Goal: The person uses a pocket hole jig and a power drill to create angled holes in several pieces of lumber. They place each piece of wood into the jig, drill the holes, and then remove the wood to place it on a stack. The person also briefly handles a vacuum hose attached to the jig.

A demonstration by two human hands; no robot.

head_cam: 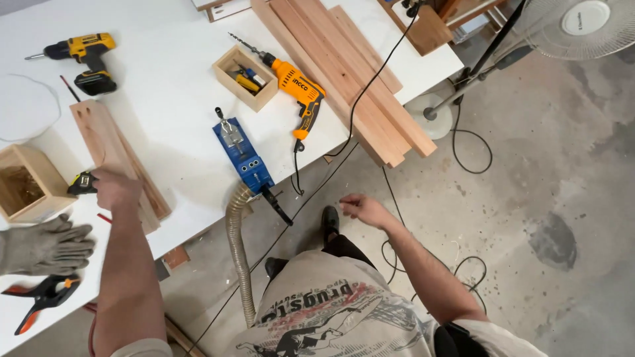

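The tape measure (82,183), black and yellow, sat on the white workbench (172,125) just off the fingertips of my left hand (116,189), touching or nearly so; I could not tell whether the fingers had closed on it. That hand lay flat, palm down, across the near end of a board (106,142), seemingly steadying it. Past the hand's knuckles stood an open wooden box (23,185), and nearer my body a pair of grey gloves (46,246) and an orange clamp (43,297). Across from the hand, a blue drilling jig (243,155) sat at the bench edge with a ribbed hose (238,251) hanging off it. My right hand (360,208) hung over the floor, loosely half open and holding nothing, perhaps for balance.
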